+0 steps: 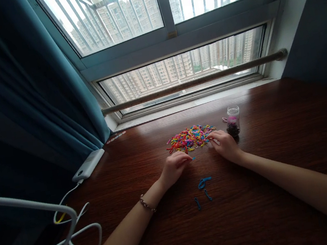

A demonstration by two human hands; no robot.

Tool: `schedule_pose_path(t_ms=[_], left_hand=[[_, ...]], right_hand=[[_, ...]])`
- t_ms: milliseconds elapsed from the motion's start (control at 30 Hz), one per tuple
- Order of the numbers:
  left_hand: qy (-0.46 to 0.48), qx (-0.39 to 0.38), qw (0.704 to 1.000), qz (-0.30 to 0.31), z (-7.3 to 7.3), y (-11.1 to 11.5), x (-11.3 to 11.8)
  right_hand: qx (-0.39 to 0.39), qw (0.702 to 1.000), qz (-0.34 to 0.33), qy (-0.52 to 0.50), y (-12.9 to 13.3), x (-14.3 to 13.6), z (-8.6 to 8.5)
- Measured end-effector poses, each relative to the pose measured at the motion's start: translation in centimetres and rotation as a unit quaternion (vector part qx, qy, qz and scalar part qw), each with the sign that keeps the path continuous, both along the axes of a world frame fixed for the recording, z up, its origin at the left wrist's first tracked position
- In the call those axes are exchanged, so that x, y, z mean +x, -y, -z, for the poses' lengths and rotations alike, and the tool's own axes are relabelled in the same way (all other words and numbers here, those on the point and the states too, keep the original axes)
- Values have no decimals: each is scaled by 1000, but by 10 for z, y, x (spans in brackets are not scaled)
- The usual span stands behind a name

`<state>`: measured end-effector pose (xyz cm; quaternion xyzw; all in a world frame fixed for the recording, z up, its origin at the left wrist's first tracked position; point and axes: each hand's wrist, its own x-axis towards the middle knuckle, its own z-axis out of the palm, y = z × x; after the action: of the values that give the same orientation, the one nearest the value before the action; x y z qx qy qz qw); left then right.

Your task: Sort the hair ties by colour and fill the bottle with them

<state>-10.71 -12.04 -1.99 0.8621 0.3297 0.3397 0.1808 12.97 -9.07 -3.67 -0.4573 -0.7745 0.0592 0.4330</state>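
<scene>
A heap of small multicoloured hair ties (191, 138) lies on the dark wooden table. My left hand (175, 168), with a beaded bracelet (147, 204) on its wrist, is in front of the heap; its fingers are pinched on a small blue hair tie (193, 158). At the heap's right edge, the fingertips of my right hand (224, 146) are closed among the ties, and what they grip, if anything, is too small to make out. Nearer to me lie several blue hair ties, a larger looped bunch (203, 183) and single ones (197, 203).
Right of the heap stands an open clear jar (234, 121) with dark and pink contents. A white power bank (89, 165) with a white cable (76, 235) is at the left by the blue curtain (61, 85). A rail (194, 82) crosses the window behind the table (272, 204).
</scene>
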Motion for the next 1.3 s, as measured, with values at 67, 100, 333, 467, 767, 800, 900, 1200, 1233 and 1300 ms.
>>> schedule_pose_path(t_ms=[67, 100, 333, 467, 767, 800, 900, 1200, 1233, 1300], left_hand=[[-21, -19, 996, 80, -8, 10, 10], [-33, -21, 993, 113, -11, 14, 14], [-97, 82, 992, -2, -12, 4, 3], [-159, 124, 972, -119, 2, -12, -10], [-225, 104, 961, -126, 12, -18, -11], [-225, 105, 961, -125, 12, -17, -12], [-225, 105, 962, -114, 10, -17, -11], [-228, 94, 966, -83, 9, -16, -11], [-227, 95, 966, -81, 9, -16, -11], [-225, 99, 966, -80, 9, -17, -11]], right_hand=[[-14, 999, 26, 15, -7, 5, 5], [-22, 999, 31, 21, -8, 6, 6], [-37, 998, 3, 46, -10, 7, 11], [-32, 998, -13, 46, -10, 7, 11], [-33, 998, -14, 61, -7, 5, 8], [-35, 997, -15, 63, -7, 5, 8], [-38, 997, -17, 66, -7, 5, 8], [-28, 998, -20, 53, -5, 3, 7], [-28, 998, -23, 54, -5, 3, 7], [-29, 997, -32, 57, -4, 3, 7]])
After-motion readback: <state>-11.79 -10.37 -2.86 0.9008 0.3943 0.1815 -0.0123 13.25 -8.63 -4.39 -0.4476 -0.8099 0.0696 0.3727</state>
